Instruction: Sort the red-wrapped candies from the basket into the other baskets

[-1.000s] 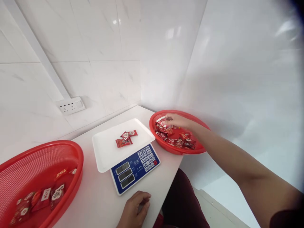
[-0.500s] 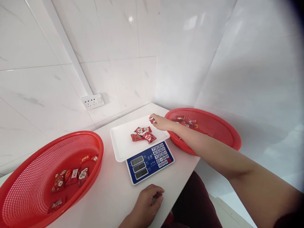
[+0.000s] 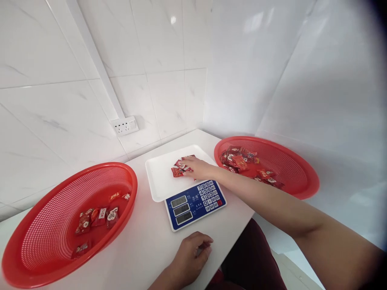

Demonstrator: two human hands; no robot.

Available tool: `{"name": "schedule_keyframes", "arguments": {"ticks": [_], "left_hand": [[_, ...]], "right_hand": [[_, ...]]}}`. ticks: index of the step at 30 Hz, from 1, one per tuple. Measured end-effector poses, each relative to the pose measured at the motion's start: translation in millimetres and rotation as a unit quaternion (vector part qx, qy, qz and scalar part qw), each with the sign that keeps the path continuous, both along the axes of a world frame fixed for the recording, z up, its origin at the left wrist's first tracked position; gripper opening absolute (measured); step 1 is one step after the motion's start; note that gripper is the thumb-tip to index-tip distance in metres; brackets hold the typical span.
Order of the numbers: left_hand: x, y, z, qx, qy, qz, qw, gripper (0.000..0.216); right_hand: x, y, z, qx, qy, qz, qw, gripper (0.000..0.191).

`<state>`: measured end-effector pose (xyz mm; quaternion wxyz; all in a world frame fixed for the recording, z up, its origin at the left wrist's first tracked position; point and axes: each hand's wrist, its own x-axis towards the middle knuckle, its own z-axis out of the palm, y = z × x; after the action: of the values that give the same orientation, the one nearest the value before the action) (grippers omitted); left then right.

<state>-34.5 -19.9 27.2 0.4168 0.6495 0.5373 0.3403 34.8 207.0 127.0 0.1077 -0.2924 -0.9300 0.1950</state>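
My right hand [image 3: 198, 166] lies over the red candy packets [image 3: 178, 169] on the white pan [image 3: 160, 183] of a blue-faced scale [image 3: 195, 203]. Its fingers are curled onto the packets, and some packets are hidden under it. My left hand [image 3: 190, 257] rests on the white table near the front edge, fingers curled loosely with nothing seen in them. A red basket [image 3: 299, 177] to the right holds many red packets [image 3: 242, 161]. Another red basket [image 3: 45, 241] to the left holds several packets [image 3: 98, 215].
White tiled walls close in behind and on the right. A wall socket [image 3: 126, 125] sits behind the scale beside a white cable duct. The table's front edge runs just past my left hand, with my dark red clothing [image 3: 250, 262] below it.
My right hand went from the right basket to the scale pan and now rests on the packets there. One more packet lies on the pan. My left hand has stayed put.
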Motion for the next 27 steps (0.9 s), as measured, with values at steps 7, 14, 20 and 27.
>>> {"name": "schedule_keyframes", "arguments": {"ticks": [7, 14, 20, 27], "left_hand": [[-0.7, -1.6, -1.2, -0.004, -0.004, 0.001, 1.000, 0.023], [-0.7, -1.4, 0.4, -0.001, -0.002, -0.002, 1.000, 0.023], [-1.5, -0.8, -2.4, -0.004, -0.008, -0.007, 1.000, 0.023], [-1.2, -1.3, -2.8, 0.001, -0.004, -0.013, 1.000, 0.023]], "right_hand": [[-6.5, -33.2, -7.4, 0.026, -0.086, 0.017, 0.996, 0.059], [16.7, -32.3, -12.4, 0.040, -0.105, 0.012, 0.994, 0.061], [51.1, -26.3, -16.3, 0.071, -0.068, -0.036, 0.995, 0.059], [63.7, -44.3, -24.7, 0.099, -0.004, -0.053, 0.994, 0.047]]}}
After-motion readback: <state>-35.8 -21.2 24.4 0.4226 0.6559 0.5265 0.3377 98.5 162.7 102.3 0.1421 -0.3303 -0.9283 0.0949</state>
